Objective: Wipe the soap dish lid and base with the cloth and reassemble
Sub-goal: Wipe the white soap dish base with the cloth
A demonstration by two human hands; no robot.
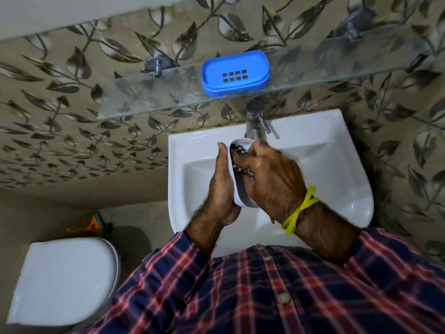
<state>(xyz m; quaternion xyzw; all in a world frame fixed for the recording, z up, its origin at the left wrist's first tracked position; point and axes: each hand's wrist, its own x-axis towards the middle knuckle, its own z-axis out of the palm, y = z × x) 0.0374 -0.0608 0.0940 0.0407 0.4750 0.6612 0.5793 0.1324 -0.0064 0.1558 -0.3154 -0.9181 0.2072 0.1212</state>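
A smooth white plastic soap dish lid, oblong with rounded ends, is standing on edge over the white ceramic sink, just in front of the metal tap. The left hand is cupping its outer face, palm flat against the shell and fingers lying straight and together up its long side, the heel of the hand supporting the lower end. The right hand is pressing into the hollow side, its fingers curled and bunched on a dark cloth with a pale speckled pattern, which is showing only in patches between the fingers and the lid's rim. The right wrist is bending down toward the basin and is wearing a yellow thread band. Both forearms are coming out of rolled sleeves of a navy and red checked shirt.

The blue plastic soap dish base, a glossy rounded tray with a block of small rectangular drain holes in its floor, is sitting on the clear glass shelf, close to the shelf's front edge and near its middle, above the tap. The wall behind is showing matt beige tile printed with dark leaves. A white toilet lid is lying at the lower left.
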